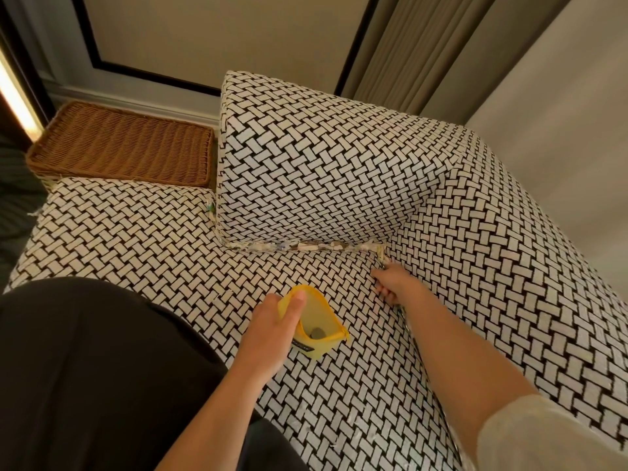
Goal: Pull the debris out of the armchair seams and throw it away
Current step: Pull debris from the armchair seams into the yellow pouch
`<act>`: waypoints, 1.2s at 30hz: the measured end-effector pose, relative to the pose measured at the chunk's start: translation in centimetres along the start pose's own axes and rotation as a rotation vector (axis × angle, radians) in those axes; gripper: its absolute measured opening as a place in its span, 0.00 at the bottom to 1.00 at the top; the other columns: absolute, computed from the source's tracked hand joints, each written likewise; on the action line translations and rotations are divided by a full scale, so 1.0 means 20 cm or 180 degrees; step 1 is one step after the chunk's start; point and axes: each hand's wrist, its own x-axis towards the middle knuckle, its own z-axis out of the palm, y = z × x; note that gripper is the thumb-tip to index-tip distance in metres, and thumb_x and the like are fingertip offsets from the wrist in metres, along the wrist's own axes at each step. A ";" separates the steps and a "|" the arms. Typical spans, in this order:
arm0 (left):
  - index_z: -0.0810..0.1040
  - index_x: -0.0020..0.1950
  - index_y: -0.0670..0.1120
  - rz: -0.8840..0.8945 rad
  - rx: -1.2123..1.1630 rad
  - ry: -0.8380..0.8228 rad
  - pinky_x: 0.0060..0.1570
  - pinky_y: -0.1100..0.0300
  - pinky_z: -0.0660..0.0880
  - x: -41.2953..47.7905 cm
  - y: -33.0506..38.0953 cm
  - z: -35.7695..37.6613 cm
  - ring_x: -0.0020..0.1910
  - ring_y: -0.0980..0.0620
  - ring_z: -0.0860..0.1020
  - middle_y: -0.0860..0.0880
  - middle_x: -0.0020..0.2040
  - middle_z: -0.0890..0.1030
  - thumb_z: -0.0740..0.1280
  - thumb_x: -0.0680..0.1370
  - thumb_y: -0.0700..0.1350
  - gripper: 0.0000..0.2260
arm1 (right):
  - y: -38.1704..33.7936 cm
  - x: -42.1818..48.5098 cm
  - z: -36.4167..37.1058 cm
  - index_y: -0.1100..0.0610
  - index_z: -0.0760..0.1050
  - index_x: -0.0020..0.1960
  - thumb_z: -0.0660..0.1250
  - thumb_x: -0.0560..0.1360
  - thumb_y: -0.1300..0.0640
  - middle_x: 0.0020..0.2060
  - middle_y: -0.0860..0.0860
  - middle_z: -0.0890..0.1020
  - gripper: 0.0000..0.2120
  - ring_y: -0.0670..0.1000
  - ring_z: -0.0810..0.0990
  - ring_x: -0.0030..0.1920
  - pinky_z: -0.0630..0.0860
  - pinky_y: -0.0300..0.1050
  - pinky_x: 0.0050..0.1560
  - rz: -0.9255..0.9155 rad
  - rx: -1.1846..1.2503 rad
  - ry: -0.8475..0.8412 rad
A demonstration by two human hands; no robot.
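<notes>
- Nearest the camera: dark trousers (85,368) at bottom left, pale sleeve (550,436) at bottom right, both forearms reaching out over the seat (142,239).
- Left hand (272,331) grips a small yellow pouch (314,322), thumb over the rim, mouth held open and facing up. Pouch sits on the seat, just left of the right forearm.
- Inside the pouch: one small grey round piece (317,333). Can't tell what it is.
- Right hand (394,282) is curled, fingers closed at the side seam, knuckles up. A thin metal tool (402,312) runs under the palm toward the wrist; the tip looks to be at the seam, mostly hidden by the hand. Can't tell if anything is pinched in it.
- Debris (306,247): pale scraps packed along the seam between seat and back cushion (323,171), running from the cushion's left corner to the right corner just beyond the right hand. More scraps (381,254) turn down the side seam to the fingertips.
- A few more bits (210,209) show at the cushion's left edge.
- Armchair fabric: black and white basket-weave print throughout; right arm (509,266) rises beside the right hand.
- Beyond, left: brown wicker basket (122,144) on the floor behind the seat.
- Farthest: wall panel with dark frame (98,59), curtain (407,52) at upper right.
</notes>
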 end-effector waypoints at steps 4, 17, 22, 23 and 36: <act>0.65 0.53 0.53 -0.0001 0.0063 -0.0015 0.40 0.65 0.65 -0.01 0.01 0.00 0.45 0.60 0.70 0.50 0.56 0.71 0.50 0.75 0.66 0.18 | -0.01 0.01 0.00 0.60 0.70 0.62 0.60 0.79 0.57 0.28 0.51 0.71 0.13 0.45 0.64 0.24 0.61 0.33 0.18 0.0069 0.0229 0.0079; 0.65 0.55 0.53 -0.0039 0.0079 -0.0078 0.40 0.65 0.67 -0.05 0.05 -0.01 0.49 0.56 0.71 0.50 0.55 0.71 0.49 0.71 0.69 0.24 | 0.20 -0.28 0.33 0.58 0.73 0.35 0.61 0.78 0.54 0.25 0.50 0.70 0.15 0.50 0.66 0.28 0.63 0.40 0.28 -0.1768 0.0712 0.1288; 0.63 0.54 0.54 -0.0099 0.0137 -0.0005 0.46 0.61 0.64 -0.06 0.07 -0.02 0.50 0.56 0.68 0.51 0.55 0.68 0.50 0.77 0.64 0.17 | 0.20 -0.61 0.39 0.56 0.71 0.32 0.63 0.77 0.57 0.25 0.47 0.69 0.14 0.44 0.65 0.26 0.64 0.35 0.28 -0.2039 0.1788 0.0730; 0.63 0.54 0.54 -0.0112 0.0143 -0.0001 0.47 0.60 0.64 -0.06 0.07 -0.01 0.50 0.55 0.68 0.51 0.55 0.68 0.50 0.77 0.64 0.17 | 0.19 -0.67 0.39 0.55 0.73 0.34 0.64 0.77 0.58 0.26 0.45 0.71 0.13 0.42 0.67 0.27 0.65 0.33 0.28 -0.2176 0.1790 0.0722; 0.67 0.56 0.52 -0.0144 0.0177 -0.0064 0.47 0.59 0.64 -0.06 0.05 -0.02 0.51 0.53 0.71 0.48 0.57 0.72 0.49 0.76 0.66 0.21 | 0.25 -0.60 0.28 0.55 0.75 0.56 0.58 0.79 0.59 0.33 0.46 0.73 0.09 0.41 0.67 0.28 0.65 0.31 0.28 -0.2128 0.1008 0.0943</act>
